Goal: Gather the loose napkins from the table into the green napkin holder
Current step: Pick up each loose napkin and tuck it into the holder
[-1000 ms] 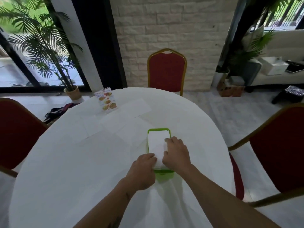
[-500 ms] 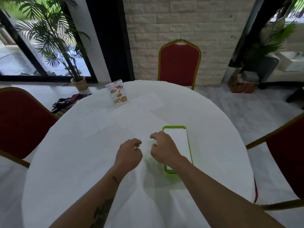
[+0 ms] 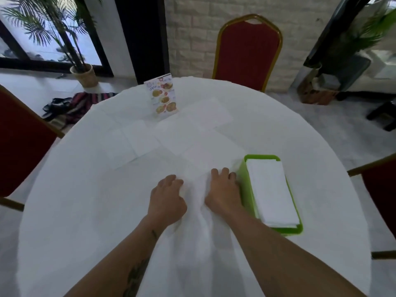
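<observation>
Both hands had left the green napkin holder (image 3: 248, 196) and come down on the white table (image 3: 85, 211) to its left, likely reaching for another napkin. The left hand (image 3: 167, 200) was loosely curled, the right hand (image 3: 222, 189) flatter; whether either held anything was unclear. A white stack (image 3: 271, 189) filled the holder; loose napkins (image 3: 139, 140) lay beyond.

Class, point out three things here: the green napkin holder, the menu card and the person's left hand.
green napkin holder (image 3: 241, 185): head view, its left wall.
menu card (image 3: 163, 97): head view, middle of printed face.
left hand (image 3: 167, 200): head view, back of hand.
</observation>
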A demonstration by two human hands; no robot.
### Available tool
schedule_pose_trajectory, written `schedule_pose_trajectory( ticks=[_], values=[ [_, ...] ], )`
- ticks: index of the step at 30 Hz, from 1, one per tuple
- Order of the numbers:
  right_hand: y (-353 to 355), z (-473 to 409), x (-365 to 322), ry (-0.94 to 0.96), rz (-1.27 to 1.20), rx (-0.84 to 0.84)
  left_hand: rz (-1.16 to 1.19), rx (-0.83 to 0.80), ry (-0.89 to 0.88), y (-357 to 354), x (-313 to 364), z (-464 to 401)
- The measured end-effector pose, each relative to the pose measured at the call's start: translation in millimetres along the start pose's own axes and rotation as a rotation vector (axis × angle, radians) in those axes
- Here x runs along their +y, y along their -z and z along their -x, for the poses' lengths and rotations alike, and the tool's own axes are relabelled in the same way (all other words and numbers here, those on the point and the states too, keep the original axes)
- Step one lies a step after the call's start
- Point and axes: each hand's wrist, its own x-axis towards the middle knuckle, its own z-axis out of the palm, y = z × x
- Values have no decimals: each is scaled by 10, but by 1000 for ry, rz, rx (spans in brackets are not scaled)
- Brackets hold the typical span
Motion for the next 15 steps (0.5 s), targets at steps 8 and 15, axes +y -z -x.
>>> schedule_pose_trajectory(
  ticks=[8, 15],
  values=[
    [-119, -274, 70, -51, 79, 138, -36, -28, -111, -18, -187, -37],
    [-30, 44, -223, -22, -100, 44, 163, 3, -124, 122, -330, 130]
  ],
)
